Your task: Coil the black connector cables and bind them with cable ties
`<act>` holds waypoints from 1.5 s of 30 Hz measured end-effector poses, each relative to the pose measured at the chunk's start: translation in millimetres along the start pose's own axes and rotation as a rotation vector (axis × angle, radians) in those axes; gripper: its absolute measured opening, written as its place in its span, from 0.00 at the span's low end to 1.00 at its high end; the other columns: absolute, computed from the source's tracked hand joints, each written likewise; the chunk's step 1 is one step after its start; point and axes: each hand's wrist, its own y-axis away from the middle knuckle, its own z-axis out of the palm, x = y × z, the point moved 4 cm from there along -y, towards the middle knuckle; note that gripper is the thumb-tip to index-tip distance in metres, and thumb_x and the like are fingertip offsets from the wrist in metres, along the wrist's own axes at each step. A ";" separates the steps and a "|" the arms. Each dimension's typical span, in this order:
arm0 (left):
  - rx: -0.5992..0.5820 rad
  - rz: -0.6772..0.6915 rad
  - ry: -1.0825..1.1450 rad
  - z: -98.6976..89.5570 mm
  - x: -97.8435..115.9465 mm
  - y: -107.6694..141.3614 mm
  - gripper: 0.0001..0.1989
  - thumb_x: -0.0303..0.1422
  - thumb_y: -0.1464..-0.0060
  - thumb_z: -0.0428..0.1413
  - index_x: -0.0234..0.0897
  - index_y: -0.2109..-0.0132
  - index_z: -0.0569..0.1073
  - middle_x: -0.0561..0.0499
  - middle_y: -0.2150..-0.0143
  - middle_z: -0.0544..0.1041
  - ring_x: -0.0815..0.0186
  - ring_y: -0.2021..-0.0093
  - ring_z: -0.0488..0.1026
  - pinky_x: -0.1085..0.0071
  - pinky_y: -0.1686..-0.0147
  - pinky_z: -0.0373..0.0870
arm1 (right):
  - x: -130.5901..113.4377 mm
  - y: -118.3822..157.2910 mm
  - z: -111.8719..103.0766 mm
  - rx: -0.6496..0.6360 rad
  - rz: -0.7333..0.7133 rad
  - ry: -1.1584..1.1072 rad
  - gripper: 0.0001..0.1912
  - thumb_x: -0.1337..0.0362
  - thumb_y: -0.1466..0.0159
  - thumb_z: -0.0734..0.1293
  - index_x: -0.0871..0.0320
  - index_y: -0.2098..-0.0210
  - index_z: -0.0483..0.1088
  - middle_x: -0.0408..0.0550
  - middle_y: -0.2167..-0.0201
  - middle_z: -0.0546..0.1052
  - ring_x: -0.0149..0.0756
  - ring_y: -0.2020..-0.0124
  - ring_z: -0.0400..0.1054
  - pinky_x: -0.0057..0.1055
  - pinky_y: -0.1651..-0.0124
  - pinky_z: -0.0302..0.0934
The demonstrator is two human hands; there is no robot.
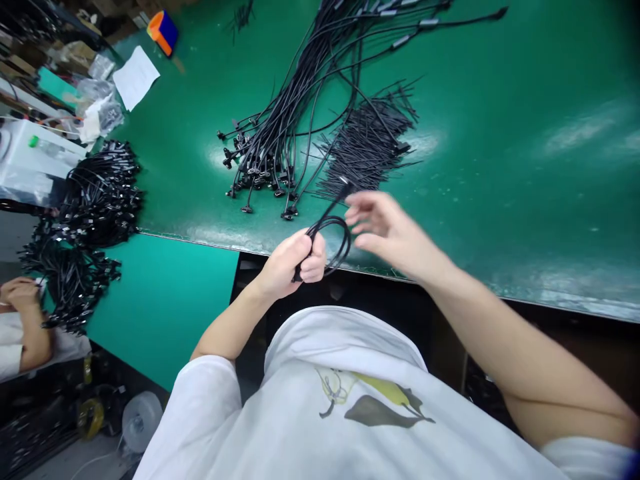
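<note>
My left hand (295,262) is closed around a black cable (345,250), whose loops stick out on its right side. One connector end of that cable points up and away, close to the fingertips of my right hand. My right hand (383,230) has its fingers apart and curved, just right of the loops, and nothing shows between them. Beyond both hands lies a pile of thin black ties (367,143) on the green table (500,167). Left of the ties, a bundle of long black cables (300,93) ends in several connectors.
A large heap of coiled black cables (103,193) sits at the left. Behind it are a paper sheet (136,78), an orange and blue object (163,33) and plastic bags (103,107). Another person's hands (23,293) are at the far left. The table edge runs just under my hands.
</note>
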 end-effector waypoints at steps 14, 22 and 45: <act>0.367 0.210 -0.516 -17.1 -43.5 -20.4 0.25 0.56 0.36 0.43 0.38 0.63 0.66 0.55 0.74 0.65 0.68 0.70 0.66 0.68 0.61 0.65 | -4.1 -1.5 50.0 0.337 0.043 -0.691 0.21 0.42 0.40 0.70 0.54 0.67 0.67 0.47 0.46 0.74 0.39 0.42 0.68 0.40 0.40 0.66; 0.127 0.120 -0.737 -6.5 -49.5 -26.5 0.41 0.59 0.57 0.64 0.36 0.44 0.67 0.52 0.66 0.70 0.63 0.66 0.66 0.68 0.63 0.64 | -5.5 -3.9 46.5 0.479 0.145 -0.605 0.29 0.33 0.43 0.67 0.53 0.66 0.63 0.42 0.72 0.66 0.28 0.75 0.64 0.23 0.84 0.55; 0.005 -0.275 -0.040 17.8 -64.7 -30.7 0.24 0.56 0.38 0.47 0.38 0.60 0.63 0.60 0.78 0.61 0.75 0.81 0.56 0.79 0.81 0.55 | 21.6 -22.1 36.3 0.317 0.232 -0.701 0.31 0.33 0.45 0.69 0.54 0.67 0.59 0.34 0.77 0.58 0.18 0.84 0.43 0.20 0.85 0.35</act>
